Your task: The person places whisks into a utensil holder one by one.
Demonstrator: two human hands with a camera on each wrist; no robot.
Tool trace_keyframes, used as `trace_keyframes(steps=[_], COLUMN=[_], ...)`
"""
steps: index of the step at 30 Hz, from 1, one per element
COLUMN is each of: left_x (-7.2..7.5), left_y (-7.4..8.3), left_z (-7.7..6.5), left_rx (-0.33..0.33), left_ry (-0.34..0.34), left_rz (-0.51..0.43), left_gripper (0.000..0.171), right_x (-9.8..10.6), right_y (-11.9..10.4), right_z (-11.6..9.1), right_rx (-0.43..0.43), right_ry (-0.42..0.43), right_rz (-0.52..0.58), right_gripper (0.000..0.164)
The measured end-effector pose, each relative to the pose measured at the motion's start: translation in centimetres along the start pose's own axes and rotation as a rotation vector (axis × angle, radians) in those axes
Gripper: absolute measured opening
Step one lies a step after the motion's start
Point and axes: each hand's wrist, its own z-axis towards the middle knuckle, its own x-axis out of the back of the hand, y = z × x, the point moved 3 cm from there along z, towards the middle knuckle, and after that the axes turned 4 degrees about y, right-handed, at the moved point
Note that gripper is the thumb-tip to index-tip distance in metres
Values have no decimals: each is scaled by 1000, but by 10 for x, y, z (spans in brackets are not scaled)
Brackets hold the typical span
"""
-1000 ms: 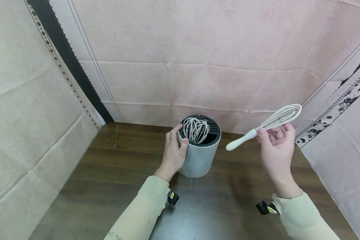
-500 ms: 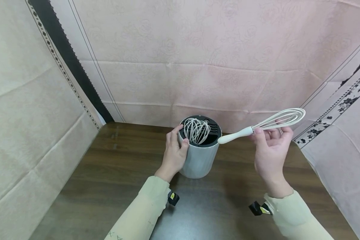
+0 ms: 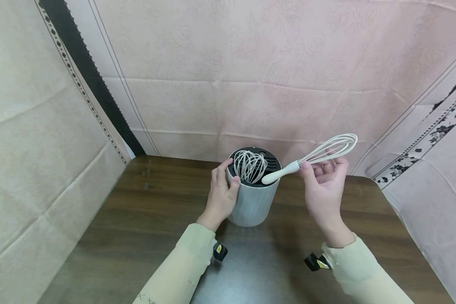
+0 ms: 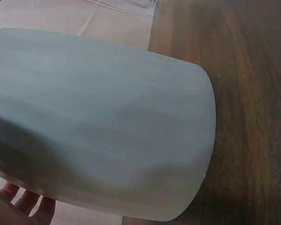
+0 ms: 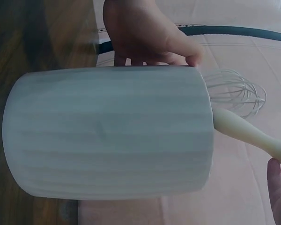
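Note:
A pale grey ribbed utensil holder [image 3: 251, 207] with a black slotted lid stands upright on the table. My left hand [image 3: 221, 196] grips its upper left side, thumb in front and fingers at the rim. One whisk [image 3: 248, 164] stands in the holder, wires up, its handle hidden inside. In my right hand [image 3: 324, 190] a second white whisk [image 3: 283, 172] is pinched where the wires meet the handle. That whisk tilts, with its handle end over the lid's opening at the right side. The right wrist view shows the handle [image 5: 243, 129] at the holder's rim; whether they touch I cannot tell.
The dark wooden table [image 3: 148, 245] lies under both arms. Pale patterned cloth [image 3: 251, 84] hangs behind it and along both sides. Small black cameras sit at both wrists.
My right hand has moved left with its whisk, bringing the handle end from right of the holder to over its opening. My left hand and the holder stay in place.

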Motion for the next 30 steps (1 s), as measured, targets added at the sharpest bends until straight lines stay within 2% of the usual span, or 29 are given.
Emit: trace_keyframes(steps=[6,15,18,23,27,30], left_x=[0,0,0,-1,-1,-1], left_y=[0,1,1,2,2,2], left_z=[0,0,1,1,0,-1], left_rx=[-2,1,8,17,14,14], left_ry=[12,3,-2,-13,-7,-2], left_rz=[4,-2,-9,-15,-16,-17], left_gripper=[53,53,53,53,53,52], right_x=[-9,-16,-23,-29,-20,-15], right_y=[6,26,20,12,29,37], right_z=[-2,-4,-7,-11,-11,-13], right_rx=[-27,-145,-142,-135,-147,-124], right_ry=[-54,-218,-269,-319,-344,-376], right_rz=[-76,-328,-412,-623,-716,-759], right_gripper=[59,61,61,56,56,57])
